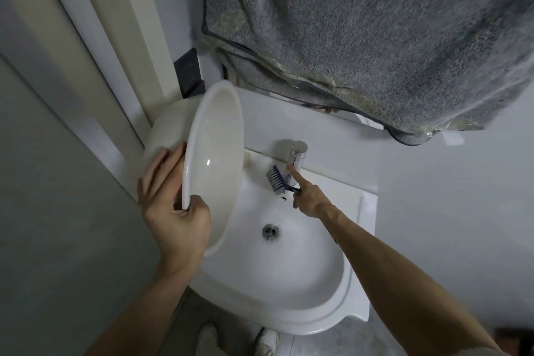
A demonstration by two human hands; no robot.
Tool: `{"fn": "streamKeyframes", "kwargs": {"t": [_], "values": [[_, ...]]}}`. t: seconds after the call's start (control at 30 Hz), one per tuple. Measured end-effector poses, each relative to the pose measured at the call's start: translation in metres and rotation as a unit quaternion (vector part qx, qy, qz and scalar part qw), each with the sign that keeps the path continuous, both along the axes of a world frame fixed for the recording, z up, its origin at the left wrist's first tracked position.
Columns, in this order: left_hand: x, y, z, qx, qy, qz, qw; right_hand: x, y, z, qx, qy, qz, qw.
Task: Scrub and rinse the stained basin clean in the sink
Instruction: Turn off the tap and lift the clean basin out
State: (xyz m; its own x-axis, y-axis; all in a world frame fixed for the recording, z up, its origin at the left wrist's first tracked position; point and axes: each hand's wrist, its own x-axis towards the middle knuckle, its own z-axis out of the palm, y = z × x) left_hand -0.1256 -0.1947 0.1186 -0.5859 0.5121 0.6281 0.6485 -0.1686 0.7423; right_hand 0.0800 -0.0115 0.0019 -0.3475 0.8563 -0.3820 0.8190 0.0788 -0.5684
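With the left hand [176, 220] pinching the tilted basin [213, 165] by its rim over the sink [318, 283], and the right hand [307, 196] clutching a brush [277, 180], forefinger extended onto the tap [294, 154], the one-handed rim grip risked slipping once water hit.

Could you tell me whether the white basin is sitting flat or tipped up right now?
Tipped. The basin stands on edge over the sink, its opening facing right, the left hand gripping its lower rim.
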Motion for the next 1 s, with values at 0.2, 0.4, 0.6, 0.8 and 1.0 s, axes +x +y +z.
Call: {"fn": "streamKeyframes", "kwargs": {"t": [0.2, 0.4, 0.6, 0.8, 1.0], "values": [[0.022, 0.009, 0.020, 0.001, 0.074, -0.006, 0.997, 0.023, -0.008, -0.002, -0.011, 0.074, -0.010, 0.997], [0.037, 0.020, 0.014, -0.045, 0.075, -0.011, 0.996, 0.079, -0.004, -0.027, 0.010, 0.044, -0.072, 0.996], [0.036, 0.020, -0.001, -0.076, 0.011, 0.004, 0.997, 0.118, 0.023, -0.059, 0.059, -0.069, -0.097, 0.991], [0.034, 0.009, -0.004, -0.117, 0.067, 0.068, 0.989, 0.116, 0.056, -0.086, 0.077, -0.066, -0.097, 0.990], [0.036, 0.003, -0.002, -0.132, 0.057, 0.113, 0.983, 0.104, 0.071, -0.105, 0.117, -0.109, -0.135, 0.978]]}}
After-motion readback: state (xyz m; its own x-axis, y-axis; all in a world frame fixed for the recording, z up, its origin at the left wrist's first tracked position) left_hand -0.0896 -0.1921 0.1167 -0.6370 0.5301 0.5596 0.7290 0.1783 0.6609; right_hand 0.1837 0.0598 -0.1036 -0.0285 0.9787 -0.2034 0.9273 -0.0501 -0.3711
